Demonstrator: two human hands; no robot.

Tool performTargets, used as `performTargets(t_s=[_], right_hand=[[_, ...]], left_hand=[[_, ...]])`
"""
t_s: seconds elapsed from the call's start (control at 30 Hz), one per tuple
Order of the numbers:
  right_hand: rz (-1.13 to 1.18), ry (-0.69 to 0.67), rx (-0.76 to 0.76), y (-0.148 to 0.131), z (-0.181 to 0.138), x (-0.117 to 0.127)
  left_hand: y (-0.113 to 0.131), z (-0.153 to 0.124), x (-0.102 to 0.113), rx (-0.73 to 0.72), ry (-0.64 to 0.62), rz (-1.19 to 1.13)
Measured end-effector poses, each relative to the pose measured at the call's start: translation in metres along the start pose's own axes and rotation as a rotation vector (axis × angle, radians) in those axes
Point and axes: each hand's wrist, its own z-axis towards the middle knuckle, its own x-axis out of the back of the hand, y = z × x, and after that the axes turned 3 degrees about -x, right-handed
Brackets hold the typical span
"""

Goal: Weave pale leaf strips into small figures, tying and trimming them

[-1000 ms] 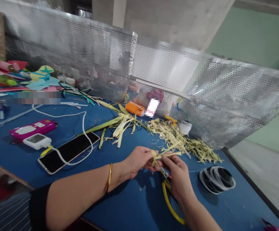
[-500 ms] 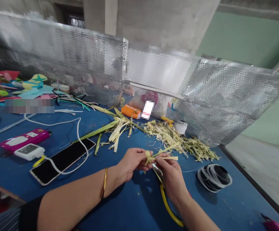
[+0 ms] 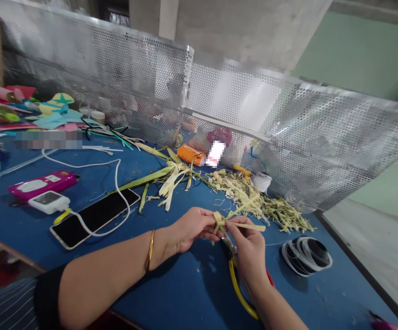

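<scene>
Both my hands pinch a small folded piece of pale yellow palm leaf strip [image 3: 235, 222] above the blue table [image 3: 192, 293]. My left hand [image 3: 193, 228], with a gold bangle on the wrist, grips the knotted end. My right hand [image 3: 250, 247] holds the strip tails, which stick out to the right. Under my right hand lie scissors with yellow and red handles [image 3: 238, 288], partly hidden.
A heap of cut leaf scraps [image 3: 253, 199] and longer leaf strips [image 3: 166, 178] lies beyond my hands. A coil of white wire [image 3: 307, 254] sits at the right. A phone [image 3: 94, 217] on a white cable, a power bank [image 3: 49, 201] and a pink case [image 3: 42, 182] lie at the left. A perforated metal screen [image 3: 288, 133] stands behind.
My hands stay on the leaf piece; the tails have been drawn slightly further right. The view has shifted a little.
</scene>
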Motion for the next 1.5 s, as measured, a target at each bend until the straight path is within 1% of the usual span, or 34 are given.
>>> performTargets(t_s=[0.07,0.13,0.23,0.3,0.43,0.5,0.53,0.6,0.7,0.8,0.83,0.87,0.9,1.0,1.03,1.1,1.13,1.2,1.33,1.43,1.5], right_hand=[[-0.001,0.013,0.033,-0.001,0.002,0.001],[0.008,0.017,0.046,-0.002,0.002,0.002],[0.064,0.014,0.011,-0.005,0.001,0.000],[0.109,-0.014,-0.050,-0.005,-0.001,-0.001],[0.113,-0.153,-0.227,0.000,-0.001,-0.003],[0.057,-0.214,-0.234,0.005,-0.001,-0.003],[0.017,-0.234,-0.192,0.007,-0.001,-0.002],[-0.093,-0.258,-0.031,0.007,-0.003,0.000],[-0.290,-0.341,0.200,0.001,-0.007,0.006],[-0.411,-0.462,0.322,-0.008,-0.008,0.013],[-0.435,-0.468,0.360,-0.010,-0.007,0.015],[-0.458,-0.438,0.406,-0.012,-0.006,0.016],[-0.489,-0.379,0.460,-0.012,-0.005,0.018],[-0.636,-0.137,0.661,-0.011,0.000,0.021],[-0.704,-0.077,0.717,-0.010,0.001,0.022],[-0.838,-0.025,0.766,-0.007,0.004,0.022],[-0.885,-0.017,0.751,-0.006,0.004,0.022],[-0.949,0.001,0.668,-0.003,0.005,0.022],[-0.988,0.063,0.483,0.000,0.005,0.021],[-0.907,0.032,0.397,0.000,0.005,0.020],[-0.819,-0.011,0.337,0.000,0.007,0.020]], left_hand=[[0.003,0.000,0.001,0.002,-0.051,-0.037],[0.005,-0.001,0.001,0.012,-0.075,-0.066],[0.005,-0.002,0.000,0.000,-0.058,-0.042],[0.004,-0.003,-0.002,-0.034,-0.001,0.017],[0.006,-0.005,-0.004,-0.119,0.163,0.100],[0.009,-0.004,-0.002,-0.161,0.247,0.119],[0.011,-0.003,-0.001,-0.174,0.285,0.125],[0.012,0.000,0.002,-0.187,0.345,0.125],[0.009,0.005,0.006,-0.190,0.387,0.131],[0.005,0.007,0.008,-0.204,0.361,0.195],[0.004,0.006,0.007,-0.209,0.333,0.222],[0.003,0.005,0.006,-0.213,0.301,0.246],[0.002,0.004,0.005,-0.213,0.267,0.267],[0.001,0.000,-0.001,-0.181,0.176,0.323],[0.001,-0.002,-0.002,-0.166,0.151,0.340],[0.000,-0.004,-0.004,-0.140,0.120,0.366],[0.000,-0.004,-0.004,-0.133,0.114,0.374],[-0.001,-0.004,-0.004,-0.130,0.103,0.374],[-0.006,-0.003,-0.004,-0.150,0.029,0.348],[-0.011,-0.002,-0.004,-0.195,-0.018,0.353],[-0.014,-0.001,-0.003,-0.242,-0.007,0.383]])
